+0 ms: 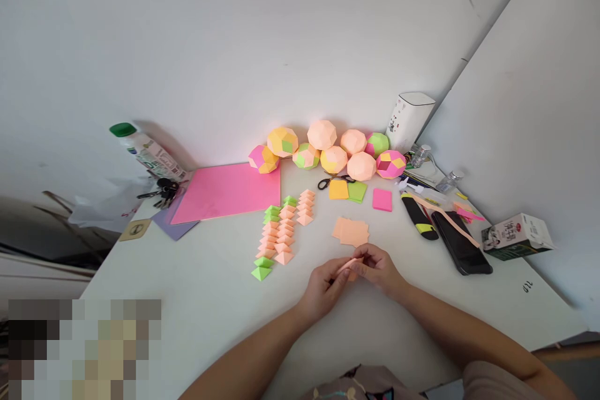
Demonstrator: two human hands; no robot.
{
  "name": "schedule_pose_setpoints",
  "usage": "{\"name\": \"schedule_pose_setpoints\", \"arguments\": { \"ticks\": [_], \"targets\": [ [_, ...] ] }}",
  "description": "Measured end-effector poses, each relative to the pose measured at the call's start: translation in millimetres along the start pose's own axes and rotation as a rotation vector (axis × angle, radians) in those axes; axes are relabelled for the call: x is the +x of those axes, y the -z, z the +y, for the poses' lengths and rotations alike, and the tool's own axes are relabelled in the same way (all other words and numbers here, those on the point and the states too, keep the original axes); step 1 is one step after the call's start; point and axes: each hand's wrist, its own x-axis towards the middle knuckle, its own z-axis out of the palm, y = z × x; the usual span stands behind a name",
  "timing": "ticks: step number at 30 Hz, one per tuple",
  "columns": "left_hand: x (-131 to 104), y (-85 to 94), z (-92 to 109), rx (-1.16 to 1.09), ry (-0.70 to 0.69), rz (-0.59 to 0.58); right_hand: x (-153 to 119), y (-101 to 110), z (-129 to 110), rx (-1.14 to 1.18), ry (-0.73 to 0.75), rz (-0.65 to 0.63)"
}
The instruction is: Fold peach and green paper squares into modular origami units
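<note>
Between my left hand and my right hand is a small piece of peach paper, partly folded. Fingers of both hands pinch it, and they cover much of it. Just beyond the hands lies a loose stack of peach paper squares. To the left, folded paper units in peach and green stand in overlapping rows. Farther back are an orange stack of squares, a green stack and a pink stack, with black-handled scissors behind them.
Several faceted paper balls are piled against the wall. A pink sheet, keys and a green-capped bottle sit at the left. At the right are a utility knife, a phone and a carton.
</note>
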Motion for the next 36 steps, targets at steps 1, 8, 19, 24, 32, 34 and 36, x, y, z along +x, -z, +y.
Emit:
{"name": "schedule_pose_setpoints", "arguments": {
  "ticks": [1, 8, 19, 24, 32, 34, 36],
  "targets": [
    [0.0, 0.0, -0.2, 0.002, -0.003, 0.002, 0.3, 0.1, 0.0, -0.009, 0.001, 0.003],
    [0.2, 0.6, -1.9, 0.036, -0.003, -0.014, 2.0, 1.5, 0.8, -0.018, 0.030, -0.007],
    [0.5, 0.7, -5.1, 0.080, -0.024, -0.032, 3.5, 2.3, -4.0, -0.036, 0.053, -0.012],
    [1.2, 0.3, -2.6, 0.111, -0.022, -0.032, 4.3, 3.2, -2.3, -0.015, 0.060, -0.007],
    [-0.3, -1.7, -10.5, 0.072, 0.088, 0.108, 3.3, 5.0, -2.3, 0.028, 0.058, 0.000],
    [0.3, -2.1, -13.1, 0.030, 0.143, 0.135, 3.3, 5.7, -2.4, 0.022, 0.059, 0.001],
    [1.4, -1.9, -13.0, -0.016, 0.178, 0.133, 3.2, 6.0, -2.8, 0.021, 0.068, -0.003]
  ]
}}
